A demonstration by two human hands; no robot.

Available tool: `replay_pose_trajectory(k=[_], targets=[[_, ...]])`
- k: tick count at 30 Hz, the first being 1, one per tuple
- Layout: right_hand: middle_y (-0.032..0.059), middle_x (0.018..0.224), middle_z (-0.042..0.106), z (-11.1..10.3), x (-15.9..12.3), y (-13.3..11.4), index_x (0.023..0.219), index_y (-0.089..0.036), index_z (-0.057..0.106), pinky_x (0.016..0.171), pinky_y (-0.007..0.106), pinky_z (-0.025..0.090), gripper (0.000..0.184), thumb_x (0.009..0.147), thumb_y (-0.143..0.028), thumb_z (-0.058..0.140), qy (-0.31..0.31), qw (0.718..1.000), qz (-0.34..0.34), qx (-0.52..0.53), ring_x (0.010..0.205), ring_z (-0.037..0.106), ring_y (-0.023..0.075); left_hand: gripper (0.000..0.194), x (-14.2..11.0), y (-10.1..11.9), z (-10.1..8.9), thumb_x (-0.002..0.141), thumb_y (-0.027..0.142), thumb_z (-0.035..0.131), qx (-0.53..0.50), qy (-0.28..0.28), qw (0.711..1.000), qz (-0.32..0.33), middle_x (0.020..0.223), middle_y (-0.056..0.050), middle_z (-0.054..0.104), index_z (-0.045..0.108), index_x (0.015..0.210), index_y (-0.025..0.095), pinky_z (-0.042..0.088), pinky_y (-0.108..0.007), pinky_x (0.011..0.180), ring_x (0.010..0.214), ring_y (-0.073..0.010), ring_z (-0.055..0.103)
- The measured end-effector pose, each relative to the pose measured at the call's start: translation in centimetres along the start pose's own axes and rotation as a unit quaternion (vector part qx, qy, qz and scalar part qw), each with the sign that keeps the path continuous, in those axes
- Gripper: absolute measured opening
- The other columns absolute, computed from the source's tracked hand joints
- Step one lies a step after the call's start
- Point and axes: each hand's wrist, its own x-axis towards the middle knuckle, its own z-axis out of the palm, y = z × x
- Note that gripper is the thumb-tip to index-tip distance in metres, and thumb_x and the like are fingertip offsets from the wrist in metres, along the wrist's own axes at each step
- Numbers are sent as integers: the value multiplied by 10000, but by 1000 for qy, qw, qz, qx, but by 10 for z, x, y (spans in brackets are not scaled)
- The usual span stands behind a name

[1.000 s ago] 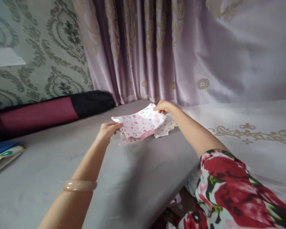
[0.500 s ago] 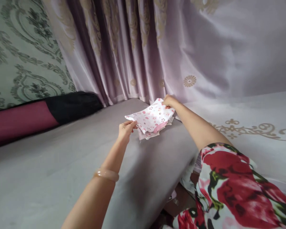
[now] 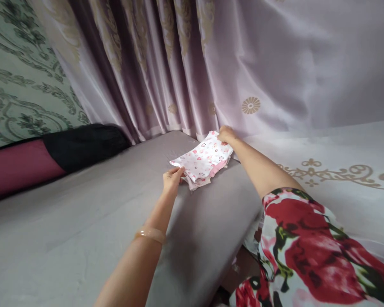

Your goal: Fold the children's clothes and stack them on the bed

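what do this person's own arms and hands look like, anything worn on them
The left arm wears a pale, glossy, round bangle between the hand and the elbow; no sleeve shows on it. The right arm has a short, loose sleeve with big red flowers and green leaves on white. No glove covers the right hand or the left.

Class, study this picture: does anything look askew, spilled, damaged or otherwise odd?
Slightly askew: beneath the white printed cloth, held by both the left hand and right hand, the under-layer pokes out unevenly on the side nearer the viewer, so the edges don't line up. No spill or tear is visible.
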Motion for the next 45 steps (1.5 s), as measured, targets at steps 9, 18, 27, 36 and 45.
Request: replay_pose_trajectory(k=[9,18,27,36,45], targets=[[176,930,716,28,0,16,1087,-89,681,845,338,522,255,937,-225,527,39,999,2,-9,978,678,259,316,3,-26,-10,766,425,586,248,25,966,64,719,-56,705,719,882,163,435,-261,619,726,-210,651],[191,1203,641,56,-3,30,1182,-138,646,910,360,485,306,943,-221,473,48,999,0,-20,1134,608,287,287,-12,-23,-1,872,400,495,314,64,945,65,764,-74,728,664,965,188,464,-301,748,844,-242,683],[164,1242,602,76,-15,31,1266,-164,566,908,366,473,372,906,-179,471,64,995,-47,-55,1117,595,281,307,-12,-41,1,864,369,507,319,143,911,218,1019,-102,613,617,1095,199,463,-374,932,1033,-240,577],[119,1432,473,105,-22,18,1277,-178,575,1087,471,289,463,999,-366,256,55,984,-150,-84,1303,394,288,397,-22,-40,8,925,340,425,474,-18,819,322,1442,-91,497,582,1271,224,179,-484,1174,1425,-271,292],[90,1558,290,116,-25,20,1400,-231,455,1109,610,152,565,988,-497,174,5,994,-91,-59,1404,235,317,513,-25,-41,12,934,374,374,540,-63,793,274,1506,-126,407,476,1409,208,169,-577,1149,1433,-306,272]])
